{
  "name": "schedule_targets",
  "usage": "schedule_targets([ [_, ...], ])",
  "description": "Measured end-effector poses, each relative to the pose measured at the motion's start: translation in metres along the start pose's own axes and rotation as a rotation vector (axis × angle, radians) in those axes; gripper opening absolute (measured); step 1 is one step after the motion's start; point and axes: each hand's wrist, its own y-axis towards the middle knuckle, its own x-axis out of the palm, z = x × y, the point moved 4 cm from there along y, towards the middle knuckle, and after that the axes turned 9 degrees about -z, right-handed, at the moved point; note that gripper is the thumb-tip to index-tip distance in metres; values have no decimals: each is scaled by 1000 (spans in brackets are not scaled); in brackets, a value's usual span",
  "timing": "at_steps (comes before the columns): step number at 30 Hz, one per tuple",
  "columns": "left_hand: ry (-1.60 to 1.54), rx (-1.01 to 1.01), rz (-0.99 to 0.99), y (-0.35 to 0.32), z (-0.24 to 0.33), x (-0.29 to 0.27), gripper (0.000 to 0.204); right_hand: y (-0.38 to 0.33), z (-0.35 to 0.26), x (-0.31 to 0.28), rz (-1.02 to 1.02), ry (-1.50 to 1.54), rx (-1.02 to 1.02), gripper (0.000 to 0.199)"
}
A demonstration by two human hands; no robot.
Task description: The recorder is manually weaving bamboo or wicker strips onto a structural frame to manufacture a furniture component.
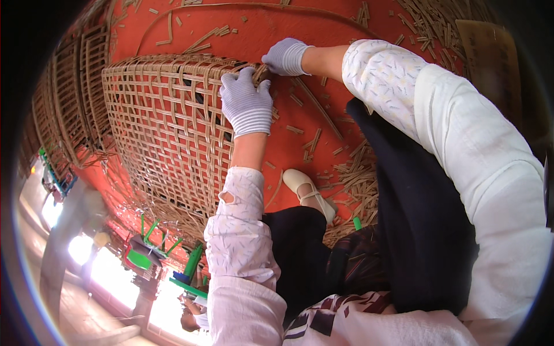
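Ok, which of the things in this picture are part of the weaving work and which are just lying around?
In the work:
woven basket panel
left hand, gloved, pressing on the panel's edge
right hand, gloved, at the same edge

Lying about:
cut strip scraps on the red floor
stacked woven pieces
green frame

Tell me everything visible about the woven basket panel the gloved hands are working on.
The woven basket panel is an open lattice of tan cane-like strips, curved, lying on the red floor amid cut strip offcuts. Its rim is bound tighter than its body. The left hand presses on its edge; the right hand touches the same rim.
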Motion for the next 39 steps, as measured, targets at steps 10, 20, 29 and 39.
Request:
schedule_targets([
  [10,-82,6,48,-1,-2,3,35,-13,-9,-8,5,-94,-138,23],
  [20,-306,62,100,-13,-18,0,36,-30,-30,-11,122,23,-176,21],
  [29,-320,220,-4,-56,-103,-42,31,-55,-51,-19,272,214,-166,41],
  [39,-246,36,126,-122,-119,-2,42,-61,-72,-44,326,-207,-32,49],
])
